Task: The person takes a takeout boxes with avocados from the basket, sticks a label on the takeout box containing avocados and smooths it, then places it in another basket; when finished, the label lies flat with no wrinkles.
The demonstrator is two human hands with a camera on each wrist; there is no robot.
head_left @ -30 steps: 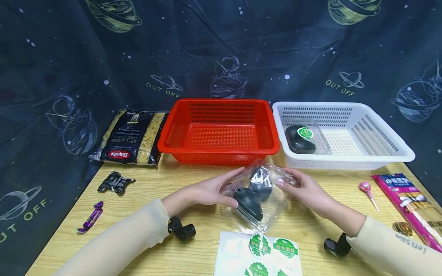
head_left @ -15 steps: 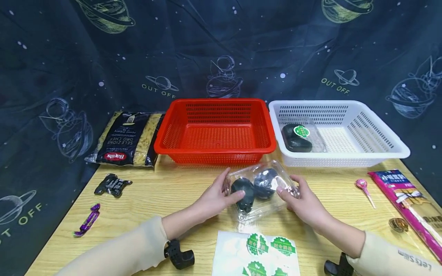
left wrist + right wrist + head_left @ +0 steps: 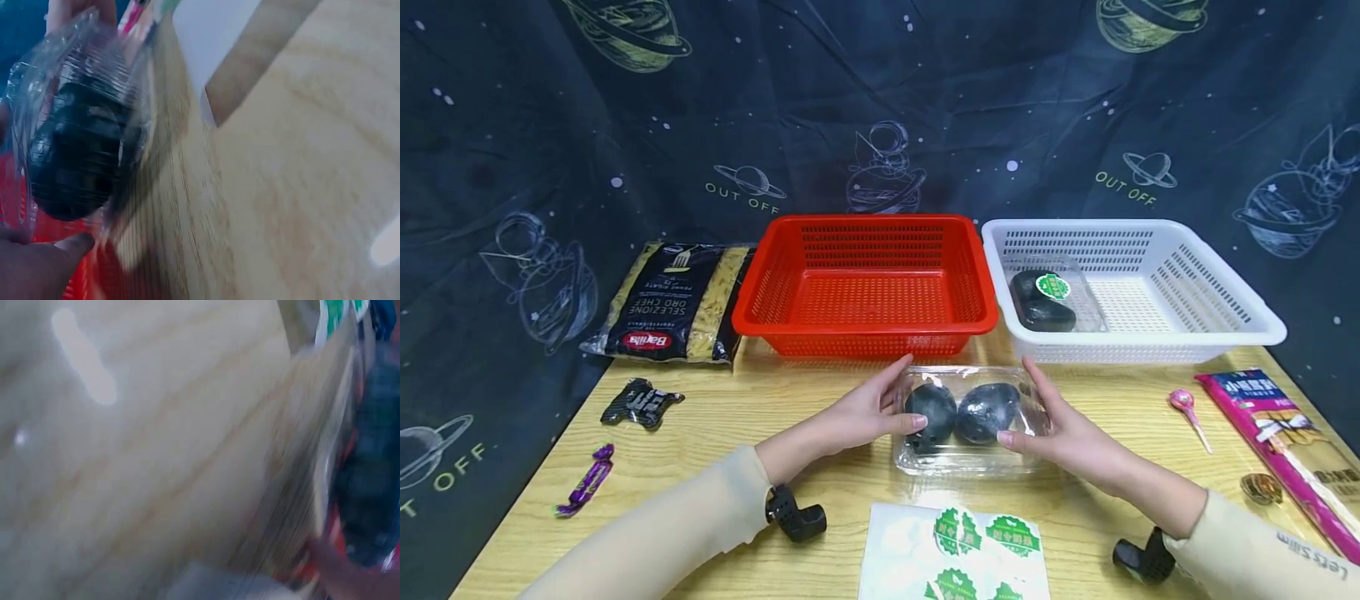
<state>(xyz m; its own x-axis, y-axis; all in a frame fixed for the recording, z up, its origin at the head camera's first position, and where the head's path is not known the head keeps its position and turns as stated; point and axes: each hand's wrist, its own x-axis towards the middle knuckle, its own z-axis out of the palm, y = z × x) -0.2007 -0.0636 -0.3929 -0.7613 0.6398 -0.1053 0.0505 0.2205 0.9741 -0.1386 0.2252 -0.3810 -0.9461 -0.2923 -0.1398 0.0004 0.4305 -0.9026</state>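
Note:
A clear plastic box (image 3: 973,462) with two dark avocados (image 3: 988,412) inside lies level across the middle of the head view. My left hand (image 3: 865,412) grips its left end, thumb over the top near one avocado. At the right end, my right hand (image 3: 1067,433) holds the box, thumb on top and fingers along the far side. Both wrist views show the box at close range, blurred in the right one; a dark avocado (image 3: 75,150) shows through the plastic in the left wrist view. Whether the box touches the table cannot be told.
Behind the box stand a red basket (image 3: 865,342) and a white basket (image 3: 1150,340) with a stickered avocado box (image 3: 1048,300). A green sticker sheet (image 3: 898,554) lies in front. Pasta bag (image 3: 670,300) and wrapped candies (image 3: 640,404) are left; lollipop (image 3: 1183,400) and pink packet (image 3: 1262,433) right.
Both hands have turned the box from a tilted, slanting pose to one square with the table edge. It now sits just in front of the red basket. Both hands keep their grip.

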